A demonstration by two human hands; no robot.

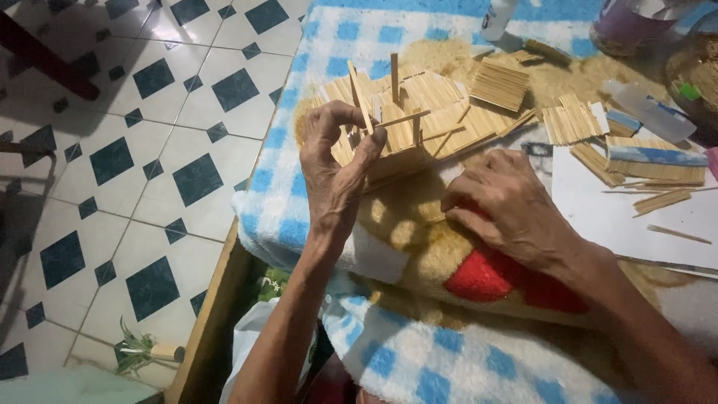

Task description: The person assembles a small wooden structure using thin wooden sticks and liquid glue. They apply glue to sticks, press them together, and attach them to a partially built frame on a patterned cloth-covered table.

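While pinching a thin stick (360, 93) between fingertips, left hand (334, 161) curling closed around it, touching the stick model (407, 123) on the blanket (314, 52). Right hand (505, 206) lying loosely curled, palm down, gripping nothing, pressing the blanket just beside the model. Stick panels (572, 123) and paper sheet (621, 213) lying to the right.

- A white floor of square tiles with dark blue diamond insets (134, 150) fills the left half of the frame.
- A white plastic glue bottle (496, 18) stands at the top edge, right of centre.
- A clear plastic bottle lying on its side (649, 111) sits at upper right.
- A small green plant sprig in a pale pot (146, 352) lies at lower left.
- A white paper sheet (621, 217) lies at right.
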